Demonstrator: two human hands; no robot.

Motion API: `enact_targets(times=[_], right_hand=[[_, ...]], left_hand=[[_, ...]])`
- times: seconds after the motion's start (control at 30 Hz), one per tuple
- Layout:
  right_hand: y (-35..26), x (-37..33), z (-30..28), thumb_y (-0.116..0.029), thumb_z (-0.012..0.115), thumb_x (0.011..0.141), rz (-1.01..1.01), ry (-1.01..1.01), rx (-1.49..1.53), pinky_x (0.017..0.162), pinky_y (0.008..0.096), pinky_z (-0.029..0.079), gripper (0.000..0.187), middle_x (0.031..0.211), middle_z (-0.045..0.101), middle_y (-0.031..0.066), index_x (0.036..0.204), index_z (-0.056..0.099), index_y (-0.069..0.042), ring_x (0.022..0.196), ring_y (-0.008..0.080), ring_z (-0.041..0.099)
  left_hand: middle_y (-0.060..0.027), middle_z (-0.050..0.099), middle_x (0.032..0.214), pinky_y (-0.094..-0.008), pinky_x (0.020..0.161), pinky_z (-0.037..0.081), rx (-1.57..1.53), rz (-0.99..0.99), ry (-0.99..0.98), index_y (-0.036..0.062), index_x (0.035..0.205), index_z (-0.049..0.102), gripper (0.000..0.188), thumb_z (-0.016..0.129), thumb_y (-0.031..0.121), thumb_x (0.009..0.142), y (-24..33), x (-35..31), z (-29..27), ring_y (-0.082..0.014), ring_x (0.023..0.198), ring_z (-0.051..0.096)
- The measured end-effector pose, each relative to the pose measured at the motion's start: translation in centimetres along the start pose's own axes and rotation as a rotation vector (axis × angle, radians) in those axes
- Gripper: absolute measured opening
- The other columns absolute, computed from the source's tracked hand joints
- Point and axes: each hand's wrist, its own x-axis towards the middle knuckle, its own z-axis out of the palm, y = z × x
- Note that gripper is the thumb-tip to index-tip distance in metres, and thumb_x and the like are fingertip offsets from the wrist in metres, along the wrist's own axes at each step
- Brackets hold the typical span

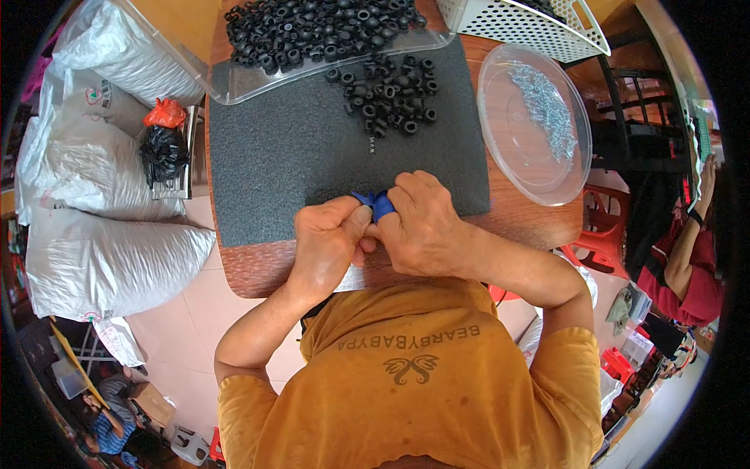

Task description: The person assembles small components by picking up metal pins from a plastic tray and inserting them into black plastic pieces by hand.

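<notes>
Both forearms come up from the lower edge, elbows spread wide beside the orange shirt, and bend inward so the hands meet at the near edge of the round wooden bench (531, 223). The left hand (326, 244) is curled into a loose fist, knuckles up, its thumb and fingertips pinching a small blue soft piece (380, 204); the right hand (424, 225) lies palm down against it, fingers folded over the same blue piece, so both hands grip it between them just above the near rim of the dark grey textured mat (312, 148). Farther out on the mat lies a loose heap of small black rubber rings (391, 92), well apart from the hands. To the right stands a clear round plastic lid holding small silver screws (547, 109). Farthest, a clear plastic tray of more black rings (312, 31) overlaps the mat's far edge
</notes>
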Motion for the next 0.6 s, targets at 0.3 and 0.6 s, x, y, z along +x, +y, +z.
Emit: enact_targets(times=[0.3, 0.6], right_hand=[[-0.03, -0.29, 0.41, -0.018, 0.059, 0.053, 0.025, 0.077, 0.105, 0.05, 0.0379, 0.035, 0.019, 0.057, 0.043, 0.0098, 0.052, 0.043, -0.006, 0.056, 0.0254, 0.045], [0.34, 0.25, 0.27, -0.014, 0.069, 0.061, 0.07, 0.168, 0.233, 0.047, 0.0372, 0.035, 0.029, 0.056, 0.043, 0.0098, 0.052, 0.043, -0.007, 0.052, 0.0259, 0.045]], left_hand=[[-0.0087, 0.059, 0.061, -0.0216, 0.039, 0.042, 0.007, 0.011, -0.043, -0.0034, 0.069, 0.059, 0.025, 0.053, 0.01, 0.089, 0.25, 0.2, -0.52, -0.0103, 0.046, 0.052], [-0.0112, 0.059, 0.061, -0.0232, 0.042, 0.042, -0.175, -0.013, -0.06, -0.004, 0.069, 0.058, 0.03, 0.054, 0.017, 0.089, 0.07, 0.29, -0.78, -0.0134, 0.047, 0.052]])
